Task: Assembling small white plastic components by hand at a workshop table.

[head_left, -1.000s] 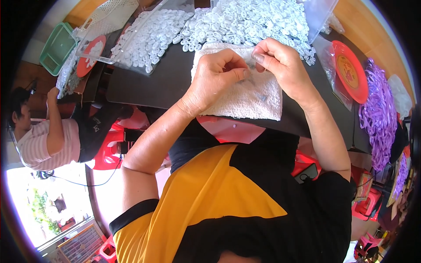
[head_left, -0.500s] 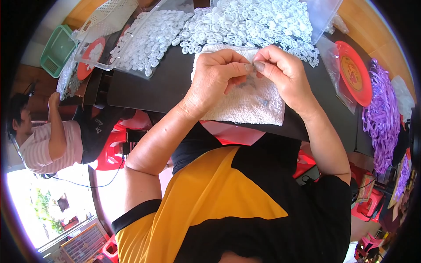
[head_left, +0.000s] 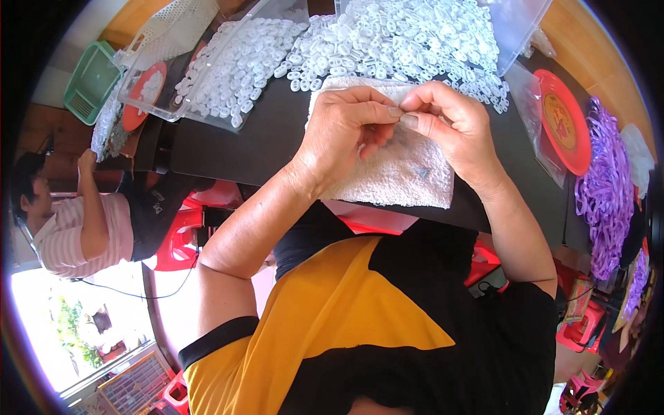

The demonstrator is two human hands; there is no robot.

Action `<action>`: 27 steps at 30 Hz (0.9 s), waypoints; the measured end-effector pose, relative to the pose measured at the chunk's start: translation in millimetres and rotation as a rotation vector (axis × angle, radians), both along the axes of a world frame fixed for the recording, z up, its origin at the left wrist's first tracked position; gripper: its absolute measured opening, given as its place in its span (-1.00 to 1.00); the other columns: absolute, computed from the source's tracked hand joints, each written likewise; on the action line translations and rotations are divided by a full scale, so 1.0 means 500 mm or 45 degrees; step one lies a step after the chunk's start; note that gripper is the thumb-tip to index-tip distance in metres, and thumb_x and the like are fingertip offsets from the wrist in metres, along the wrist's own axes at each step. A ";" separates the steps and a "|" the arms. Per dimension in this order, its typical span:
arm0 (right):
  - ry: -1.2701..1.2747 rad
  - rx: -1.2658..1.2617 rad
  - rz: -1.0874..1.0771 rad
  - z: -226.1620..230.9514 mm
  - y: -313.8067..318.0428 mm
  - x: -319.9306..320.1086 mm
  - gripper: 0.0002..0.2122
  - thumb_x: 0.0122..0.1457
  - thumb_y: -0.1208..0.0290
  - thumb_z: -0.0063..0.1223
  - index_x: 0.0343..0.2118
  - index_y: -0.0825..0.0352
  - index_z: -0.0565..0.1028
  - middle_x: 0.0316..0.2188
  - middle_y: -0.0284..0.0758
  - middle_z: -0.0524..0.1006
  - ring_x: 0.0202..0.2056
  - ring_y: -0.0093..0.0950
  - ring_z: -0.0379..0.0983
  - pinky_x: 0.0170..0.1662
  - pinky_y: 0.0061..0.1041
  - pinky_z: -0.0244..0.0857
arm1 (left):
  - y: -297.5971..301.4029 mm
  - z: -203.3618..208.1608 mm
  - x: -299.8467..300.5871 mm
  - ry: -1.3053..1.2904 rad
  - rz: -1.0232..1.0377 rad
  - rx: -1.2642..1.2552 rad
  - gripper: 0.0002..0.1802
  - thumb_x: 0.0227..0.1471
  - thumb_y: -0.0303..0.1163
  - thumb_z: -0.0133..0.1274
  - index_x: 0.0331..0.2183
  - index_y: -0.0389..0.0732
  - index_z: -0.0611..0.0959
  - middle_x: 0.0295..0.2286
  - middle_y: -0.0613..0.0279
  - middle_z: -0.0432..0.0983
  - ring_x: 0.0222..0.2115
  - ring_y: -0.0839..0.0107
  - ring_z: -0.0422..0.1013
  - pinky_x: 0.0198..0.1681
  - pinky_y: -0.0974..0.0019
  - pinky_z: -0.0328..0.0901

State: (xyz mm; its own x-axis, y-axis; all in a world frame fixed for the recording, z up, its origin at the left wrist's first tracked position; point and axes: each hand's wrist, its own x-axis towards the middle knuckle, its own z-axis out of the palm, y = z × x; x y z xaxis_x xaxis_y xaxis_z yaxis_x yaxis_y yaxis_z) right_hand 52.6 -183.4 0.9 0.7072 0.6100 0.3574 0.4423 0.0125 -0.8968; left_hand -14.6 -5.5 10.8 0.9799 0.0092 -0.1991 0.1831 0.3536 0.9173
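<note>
I've got bare left hand (head_left: 335, 131) and bare right hand (head_left: 456, 128) fingertip to fingertip; can't tell if they're pinching anything. Both are above a white rectangular terry towel (head_left: 398, 188) on the black tabletop (head_left: 256, 149). Small white oval plastic pieces (head_left: 408, 41) heaped just beyond it.

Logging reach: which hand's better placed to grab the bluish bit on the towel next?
Probably the right hand: it's nearer the bluish bit than the left hand. Their fingers appear to meet over the towel.
</note>
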 end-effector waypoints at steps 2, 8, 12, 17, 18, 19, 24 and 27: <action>0.034 0.036 0.012 0.001 0.002 0.000 -0.90 0.06 0.65 0.12 -0.34 0.42 0.48 -0.45 -0.40 0.55 -0.37 -0.64 0.45 -0.23 -0.65 0.33 | 0.001 0.004 0.001 0.029 -0.012 -0.024 -0.84 0.03 -0.46 0.06 -0.39 -0.40 0.58 -0.59 0.17 0.44 -0.67 0.50 0.31 -0.66 0.48 0.14; 0.080 0.095 0.002 -0.001 -0.005 -0.001 -0.92 0.08 0.65 0.09 -0.35 0.41 0.48 -0.46 -0.43 0.53 -0.36 -0.67 0.42 -0.24 -0.66 0.31 | -0.010 0.008 0.003 0.063 -0.025 -0.085 -0.83 0.02 -0.45 0.06 -0.41 -0.39 0.58 -0.60 0.16 0.45 -0.68 0.49 0.31 -0.67 0.47 0.13; 0.059 -0.053 -0.031 0.002 -0.025 0.023 -0.94 0.07 0.60 0.08 -0.38 0.42 0.45 -0.50 -0.42 0.50 -0.42 -0.66 0.37 -0.30 -0.63 0.28 | -0.004 0.012 0.026 -0.158 0.120 0.610 -0.85 -0.02 -0.44 0.11 -0.47 -0.36 0.62 -0.59 0.23 0.48 -0.70 0.54 0.29 -0.68 0.50 0.12; -0.007 -0.344 0.027 -0.008 -0.026 0.035 -0.91 0.02 0.57 0.09 -0.45 0.42 0.42 -0.63 -0.37 0.39 -0.53 -0.62 0.29 -0.42 -0.54 0.21 | 0.041 -0.034 0.134 -0.756 0.198 1.379 -0.86 -0.08 -0.40 0.16 -0.45 -0.26 0.67 -0.54 0.23 0.53 -0.55 0.45 0.39 -0.49 0.33 0.31; -0.012 -0.340 0.024 -0.010 -0.026 0.037 -0.91 0.02 0.57 0.09 -0.45 0.42 0.42 -0.63 -0.37 0.39 -0.53 -0.62 0.29 -0.42 -0.54 0.21 | 0.040 -0.036 0.155 -0.881 0.187 1.704 -0.86 -0.10 -0.38 0.16 -0.43 -0.23 0.68 -0.50 0.21 0.53 -0.47 0.35 0.42 -0.40 0.25 0.33; -0.011 -0.316 0.036 -0.010 -0.027 0.038 -0.91 0.01 0.57 0.08 -0.46 0.42 0.41 -0.63 -0.37 0.38 -0.53 -0.61 0.28 -0.43 -0.54 0.21 | 0.039 -0.039 0.170 -1.003 0.176 2.030 -0.84 -0.12 -0.36 0.17 -0.41 -0.19 0.69 -0.46 0.18 0.54 -0.38 0.26 0.44 -0.31 0.17 0.36; -0.028 -0.274 0.025 -0.021 -0.025 0.042 -0.92 0.00 0.56 0.08 -0.46 0.41 0.41 -0.65 -0.34 0.39 -0.56 -0.55 0.30 -0.44 -0.51 0.21 | 0.047 -0.058 0.213 -0.871 0.025 2.327 -0.80 -0.10 -0.26 0.12 -0.40 -0.14 0.67 -0.38 0.16 0.53 -0.28 0.15 0.43 -0.22 0.13 0.35; -0.108 -0.322 0.001 -0.022 -0.024 0.042 -0.92 -0.01 0.56 0.08 -0.45 0.41 0.42 -0.64 -0.28 0.42 -0.57 -0.47 0.36 -0.43 -0.47 0.24 | 0.056 -0.058 0.227 -0.805 -0.083 2.224 -0.80 -0.08 -0.25 0.10 -0.41 -0.13 0.67 -0.40 0.17 0.52 -0.28 0.15 0.43 -0.22 0.13 0.35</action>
